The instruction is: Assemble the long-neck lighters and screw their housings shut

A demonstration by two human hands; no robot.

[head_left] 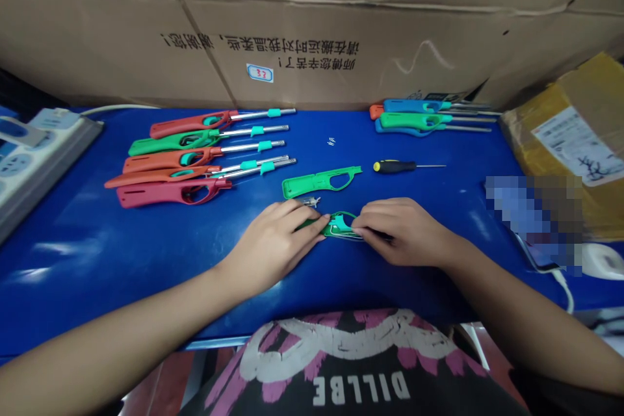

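Observation:
Both my hands rest on the blue table [73, 253] around a green lighter half-shell [341, 224] with its inner parts showing. My left hand [275, 244] presses its fingers closed on the shell's left end. My right hand [404, 231] pinches the right end. Just behind lies the other green half-shell [322, 181], empty, with a small metal part [311, 201] beside it. A yellow-and-black screwdriver [397, 166] lies to the right of that shell.
Several red, orange and green long-nosed lighters [195, 159] lie in a row at left. A small stack of blue, green and orange lighters [424, 117] sits back right. Cardboard boxes [292, 32] wall the rear. A power strip [34, 153] is at left, a parcel [575, 136] at right.

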